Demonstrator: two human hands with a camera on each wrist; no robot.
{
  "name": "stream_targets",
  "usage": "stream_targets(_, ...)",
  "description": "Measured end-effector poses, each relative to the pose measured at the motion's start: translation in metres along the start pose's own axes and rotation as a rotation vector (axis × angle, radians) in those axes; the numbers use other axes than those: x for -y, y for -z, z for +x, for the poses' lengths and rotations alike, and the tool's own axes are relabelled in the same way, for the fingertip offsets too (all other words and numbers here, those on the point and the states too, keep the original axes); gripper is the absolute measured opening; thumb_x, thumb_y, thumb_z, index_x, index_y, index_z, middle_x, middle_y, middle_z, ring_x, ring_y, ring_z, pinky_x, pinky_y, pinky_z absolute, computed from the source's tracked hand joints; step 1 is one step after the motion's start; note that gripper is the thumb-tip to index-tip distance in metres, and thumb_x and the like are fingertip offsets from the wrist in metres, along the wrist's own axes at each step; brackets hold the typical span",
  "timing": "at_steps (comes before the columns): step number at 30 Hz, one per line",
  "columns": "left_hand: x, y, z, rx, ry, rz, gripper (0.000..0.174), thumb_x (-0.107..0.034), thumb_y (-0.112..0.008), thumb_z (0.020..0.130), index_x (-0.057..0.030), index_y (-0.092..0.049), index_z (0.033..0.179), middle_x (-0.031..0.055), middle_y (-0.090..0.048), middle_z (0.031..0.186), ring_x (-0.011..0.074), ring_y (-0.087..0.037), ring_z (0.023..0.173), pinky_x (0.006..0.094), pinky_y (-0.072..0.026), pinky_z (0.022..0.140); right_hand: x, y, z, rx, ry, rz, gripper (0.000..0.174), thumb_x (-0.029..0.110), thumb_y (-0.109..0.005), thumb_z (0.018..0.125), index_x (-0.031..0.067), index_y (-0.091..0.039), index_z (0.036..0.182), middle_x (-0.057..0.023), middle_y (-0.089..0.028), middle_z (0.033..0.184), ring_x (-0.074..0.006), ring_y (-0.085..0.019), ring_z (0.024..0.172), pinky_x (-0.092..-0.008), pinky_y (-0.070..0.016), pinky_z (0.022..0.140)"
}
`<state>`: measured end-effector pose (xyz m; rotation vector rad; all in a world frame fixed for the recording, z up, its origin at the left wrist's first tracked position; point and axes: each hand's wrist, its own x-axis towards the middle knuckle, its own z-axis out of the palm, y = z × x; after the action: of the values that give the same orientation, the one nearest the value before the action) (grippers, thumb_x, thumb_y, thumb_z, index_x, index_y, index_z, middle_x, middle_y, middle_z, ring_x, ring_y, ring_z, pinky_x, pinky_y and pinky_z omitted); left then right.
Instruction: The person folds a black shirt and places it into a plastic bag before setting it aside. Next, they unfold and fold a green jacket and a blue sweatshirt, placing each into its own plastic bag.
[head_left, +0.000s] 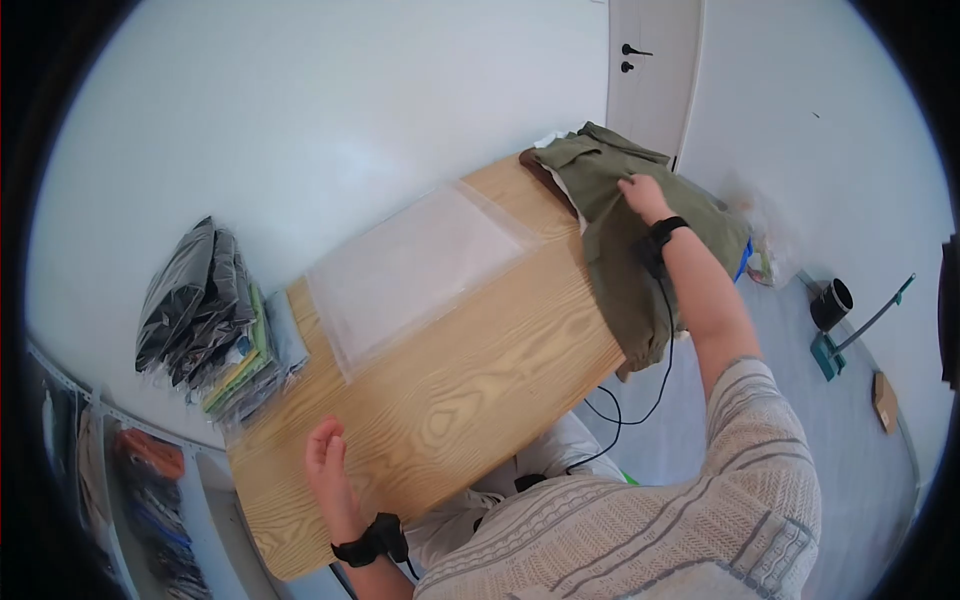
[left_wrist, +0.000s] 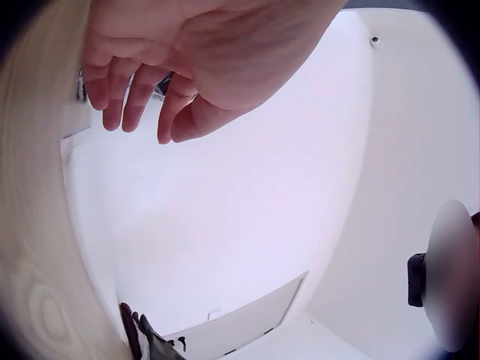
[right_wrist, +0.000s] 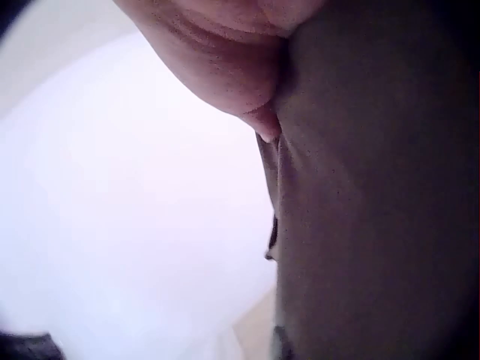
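An olive-green garment lies in a heap at the table's far right end, one long part hanging over the edge. My right hand pinches a fold of its cloth between thumb and fingers; in the right wrist view the garment stretches down from the thumb. Over the near left part of the table hovers my left hand, holding nothing, its fingers loosely bent in the left wrist view. A flat, clear plastic bag is spread on the table between the hands.
Packed dark clothes are stacked at the table's left end, against the wall. Under the garment, other cloth shows at its left edge. A black cable trails from my right wrist. A bin and dustpan stand on the floor at right.
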<state>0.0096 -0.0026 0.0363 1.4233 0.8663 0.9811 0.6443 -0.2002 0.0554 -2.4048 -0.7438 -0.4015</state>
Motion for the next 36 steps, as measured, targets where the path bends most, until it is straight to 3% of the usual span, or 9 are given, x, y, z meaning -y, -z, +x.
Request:
stream_targets(3,-0.010,0.008,-0.008,-0.013,0.008,-0.025,0.021,-0.005,-0.053,0.089,-0.0031,-0.058,0.109,0.0093,-0.057,0.123,0.0136,-0.053,0.107,0.0267,-0.0405,0.089,-0.002,0.060,0.024,-0.180,-0.165,0.251,0.045,0.037,-0.053,0.087,-0.0048,-0.064,0.099,-0.0292,-0.060,0.104,-0.0449,-0.056,0.101,-0.0463,-0.0449,0.087)
stream_targets(6,-0.012,0.024,-0.015,-0.015,0.022,-0.008,0.019,-0.008,-0.052,0.091,-0.0050,-0.058,0.108,0.0079,-0.057,0.122,0.0136,-0.053,0.107,0.0276,-0.0397,0.090,0.000,0.137,0.045,-0.359,-0.286,1.000,0.049,0.035,-0.054,0.091,-0.0028,-0.055,0.122,-0.0181,-0.059,0.117,-0.0287,-0.057,0.104,-0.0396,-0.0440,0.090)
stream_targets(9,-0.011,0.027,-0.019,-0.022,0.015,0.013,0.018,-0.012,-0.050,0.093,-0.0067,-0.058,0.108,0.0063,-0.058,0.121,0.0138,-0.053,0.109,0.0287,-0.0388,0.091,0.043,0.235,0.041,-0.480,-0.117,1.356,0.043,0.034,-0.046,0.097,-0.0032,-0.054,0.118,-0.0136,-0.059,0.115,-0.0264,-0.057,0.104,-0.0399,-0.0481,0.089)
stream_targets(15,-0.029,0.004,-0.026,0.032,-0.009,-0.067,0.019,-0.005,-0.052,0.090,-0.0026,-0.060,0.107,0.0125,-0.058,0.121,0.0180,-0.054,0.109,0.0302,-0.0389,0.094,0.129,0.358,0.024,-0.449,0.148,1.349,0.045,0.036,-0.042,0.099,0.0010,-0.048,0.127,-0.0135,-0.057,0.123,-0.0288,-0.056,0.110,-0.0433,-0.0452,0.097)
stream_targets(19,-0.037,-0.010,-0.029,0.185,-0.070,-0.027,0.020,-0.006,-0.051,0.090,-0.0030,-0.059,0.109,0.0110,-0.057,0.122,0.0174,-0.052,0.112,0.0308,-0.0393,0.094,0.220,0.338,-0.025,-0.076,0.567,1.562,0.049,0.041,-0.048,0.095,-0.0011,-0.052,0.118,-0.0144,-0.061,0.114,-0.0300,-0.059,0.100,-0.0416,-0.0498,0.090)
stream_targets(22,-0.037,-0.015,-0.034,0.317,-0.134,-0.059,0.028,-0.007,-0.053,0.090,-0.0020,-0.055,0.117,0.0124,-0.055,0.126,0.0211,-0.051,0.116,0.0325,-0.0360,0.099,0.287,0.289,-0.082,-0.185,0.197,1.653,0.044,0.040,-0.044,0.097,0.0001,-0.058,0.109,-0.0154,-0.063,0.105,-0.0290,-0.060,0.095,-0.0423,-0.0515,0.085)
stream_targets(24,-0.038,-0.018,-0.037,0.373,-0.139,-0.091,0.038,-0.012,-0.056,0.089,-0.0028,-0.049,0.125,0.0127,-0.053,0.129,0.0220,-0.049,0.119,0.0341,-0.0355,0.100,0.265,0.257,-0.079,0.179,0.121,1.669,0.048,0.040,-0.041,0.098,0.0018,-0.046,0.128,-0.0123,-0.055,0.126,-0.0282,-0.053,0.114,-0.0423,-0.0417,0.101)
stream_targets(30,-0.033,-0.018,-0.041,0.511,-0.182,-0.161,0.077,-0.029,-0.065,0.084,-0.0076,-0.023,0.145,0.0156,-0.039,0.141,0.0260,-0.039,0.130,0.0393,-0.0311,0.104,0.305,0.137,-0.211,0.566,-0.168,1.831,0.038,0.037,-0.041,0.099,0.0089,-0.049,0.122,-0.0074,-0.059,0.115,-0.0208,-0.056,0.105,-0.0379,-0.0438,0.094)
stream_targets(36,-0.022,-0.027,-0.048,0.425,-0.122,-0.131,0.081,-0.037,-0.065,0.084,-0.0039,-0.023,0.145,0.0169,-0.036,0.143,0.0267,-0.038,0.130,0.0366,-0.0283,0.106,0.297,0.047,-0.303,1.268,0.572,0.989,0.057,0.025,-0.049,0.097,0.0058,-0.026,0.145,-0.0136,-0.049,0.133,-0.0196,-0.053,0.113,-0.0319,-0.0401,0.098)
